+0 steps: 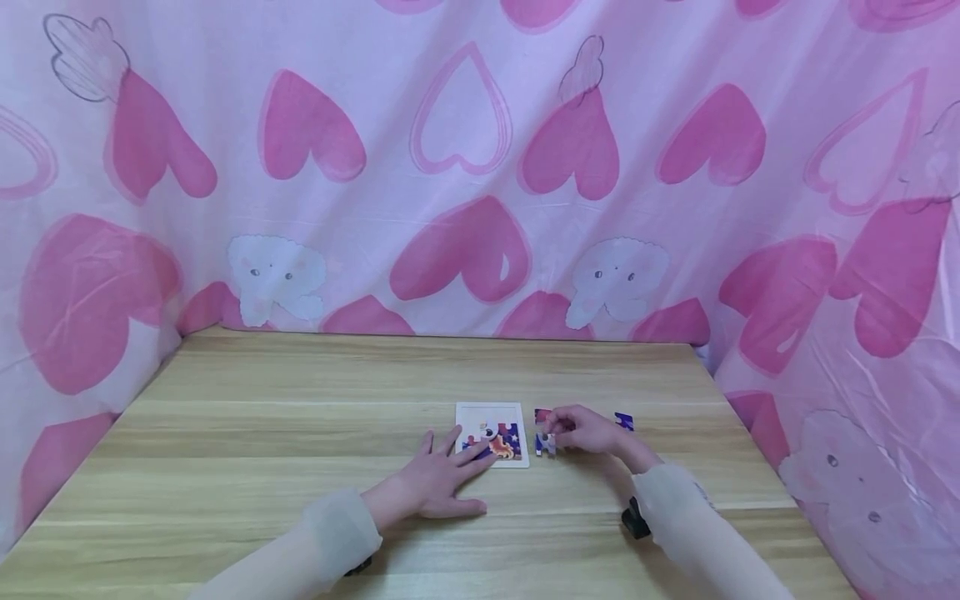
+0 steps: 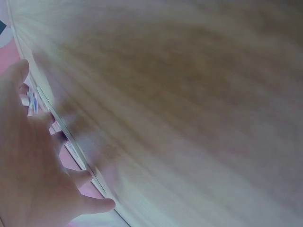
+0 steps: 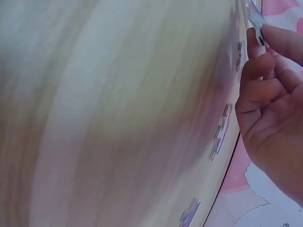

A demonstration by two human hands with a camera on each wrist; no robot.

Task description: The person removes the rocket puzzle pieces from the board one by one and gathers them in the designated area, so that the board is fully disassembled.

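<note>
A jigsaw puzzle in a white tray (image 1: 489, 406) lies flat on the table, its lower part filled with purple, red and orange pieces (image 1: 507, 442). My left hand (image 1: 437, 482) is spread with straight fingers over the tray's left side, fingertips reaching the filled part. Just right of the tray, my right hand (image 1: 588, 430) pinches a puzzle piece (image 3: 257, 21) between thumb and finger, the other fingers curled. A red piece (image 1: 541, 414) shows beside that hand's fingertips. In the left wrist view, the left hand's fingers partly hide the tray.
A dark blue puzzle piece (image 1: 624, 422) lies beyond the right wrist. Loose pieces (image 3: 221, 132) also show below the hand in the right wrist view. The wood-grain table (image 1: 300, 392) meets a pink heart-patterned cloth (image 1: 465, 250) at its back and sides.
</note>
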